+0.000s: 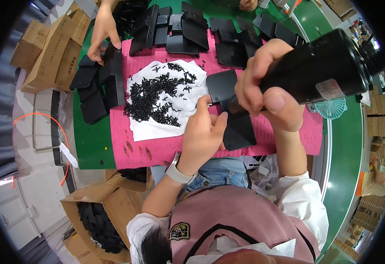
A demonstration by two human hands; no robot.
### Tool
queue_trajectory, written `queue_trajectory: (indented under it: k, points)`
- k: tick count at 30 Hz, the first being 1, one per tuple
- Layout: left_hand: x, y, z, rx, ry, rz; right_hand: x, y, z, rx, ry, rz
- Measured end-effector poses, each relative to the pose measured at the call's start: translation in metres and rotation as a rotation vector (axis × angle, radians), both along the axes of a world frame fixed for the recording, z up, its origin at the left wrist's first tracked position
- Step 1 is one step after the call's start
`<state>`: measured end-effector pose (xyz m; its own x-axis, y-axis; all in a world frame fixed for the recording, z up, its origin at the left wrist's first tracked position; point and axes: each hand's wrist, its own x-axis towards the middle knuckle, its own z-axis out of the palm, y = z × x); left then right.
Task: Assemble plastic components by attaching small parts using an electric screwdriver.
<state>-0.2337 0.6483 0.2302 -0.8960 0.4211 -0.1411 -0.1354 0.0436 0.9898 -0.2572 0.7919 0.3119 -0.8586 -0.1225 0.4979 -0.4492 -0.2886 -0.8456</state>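
Right hand [250,83] wrapped around black cylindrical tool [318,70]; left hand [202,133] curled at edge of black plate [240,132], cannot tell how firmly. Plate lies on pink mat [175,152], beside white cloth [150,132] strewn with small black screws [145,103]. Slack left hand could let plate twist; bumping cloth could scatter screws.

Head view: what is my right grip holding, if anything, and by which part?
Your right grip holds a black cylindrical tool by its body, toward the end farther from the camera.
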Motion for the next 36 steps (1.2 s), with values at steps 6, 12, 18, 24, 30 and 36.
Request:
queue_trajectory:
  k: [6, 12, 18, 24, 30, 36]
  points:
    - [0.001, 0.000, -0.002, 0.006, -0.004, 0.008, -0.001, 0.009, 0.001, -0.032, -0.143, 0.031]
    - [-0.003, 0.000, 0.001, -0.015, 0.013, 0.012, -0.006, 0.002, -0.002, -0.010, -0.101, 0.036]
    - [-0.003, 0.002, -0.004, -0.005, 0.044, 0.032, 0.003, -0.010, -0.001, 0.054, -0.026, 0.020]
    - [0.010, 0.003, 0.001, -0.232, 0.266, 0.122, 0.022, 0.022, 0.017, -0.085, -0.046, -0.176]
    - [0.031, 0.005, 0.004, 0.053, 0.237, 0.087, 0.026, 0.087, -0.042, 0.391, -0.390, -0.566]
    - [0.037, -0.005, 0.023, 0.070, 0.469, 0.304, 0.049, 0.046, 0.006, 1.363, 0.099, -0.982]
